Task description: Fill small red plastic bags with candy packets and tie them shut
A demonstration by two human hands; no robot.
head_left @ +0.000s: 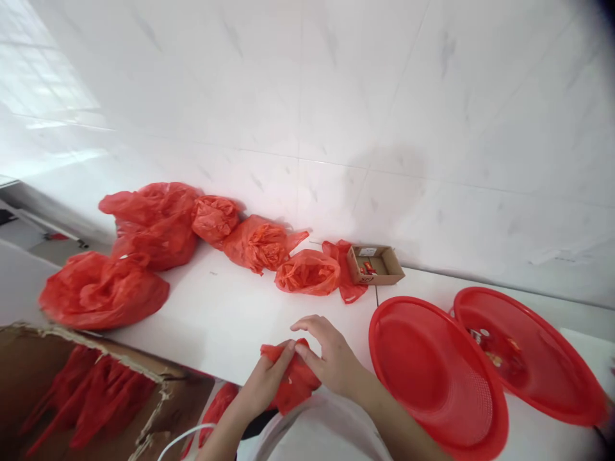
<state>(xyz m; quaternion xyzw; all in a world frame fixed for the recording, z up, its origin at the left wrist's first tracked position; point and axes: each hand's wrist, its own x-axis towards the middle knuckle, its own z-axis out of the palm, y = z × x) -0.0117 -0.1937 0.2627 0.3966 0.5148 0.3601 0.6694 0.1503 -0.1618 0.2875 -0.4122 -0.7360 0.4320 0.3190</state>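
A crumpled red plastic bag [296, 384] is between my two hands at the front edge of the white table. My left hand [269, 379] is closed on it, thumb pressed on top. My right hand [327, 351] pinches the same bag with its thumb side, while its upper fingers curve forward above it. Just beyond my hands stands a red bag [308, 272] with its mouth gaping. Beside that bag is a small cardboard box [383, 271] with a few little red-wrapped pieces inside.
Filled red bags [158, 224] line the wall on the left, with another bag [103, 291] nearer. Below left, a large cardboard box [166, 410] holds loose red bags. Two red plastic baskets [418, 346] stand at right; the farther basket [548, 346] contains small packets.
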